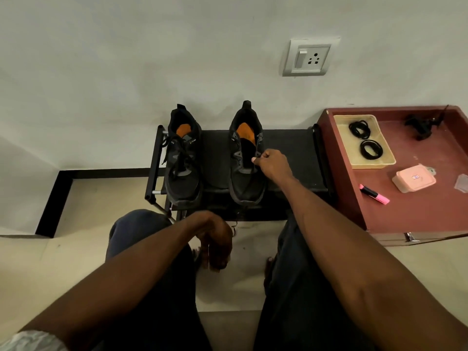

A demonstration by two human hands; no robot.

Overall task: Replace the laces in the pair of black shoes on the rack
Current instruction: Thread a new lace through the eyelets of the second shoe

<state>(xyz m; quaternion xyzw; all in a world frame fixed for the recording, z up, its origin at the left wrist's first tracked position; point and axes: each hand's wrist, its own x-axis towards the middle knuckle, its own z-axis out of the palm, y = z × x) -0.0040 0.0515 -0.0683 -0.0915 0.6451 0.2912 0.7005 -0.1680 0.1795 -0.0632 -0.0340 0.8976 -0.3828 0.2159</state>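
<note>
Two black shoes on black rack [291, 158], toes toward viewer — left shoe [182, 158] laced, right shoe [247, 158] unlaced. Right hand [272, 164] pinching right shoe's eyelet edge. Left hand [215, 245] low between knees, fingers curled; grip unclear. Coiled black laces [364, 139] in beige tray [387, 163] on maroon table [410, 214] — beside rack.

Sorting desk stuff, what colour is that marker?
Pink with a black middle, seen in the head view.

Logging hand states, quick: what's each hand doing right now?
Left hand: fingers curled, hanging below the rack; any hold cannot be told.
Right hand: pinching at the right shoe's eyelet edge.
</note>
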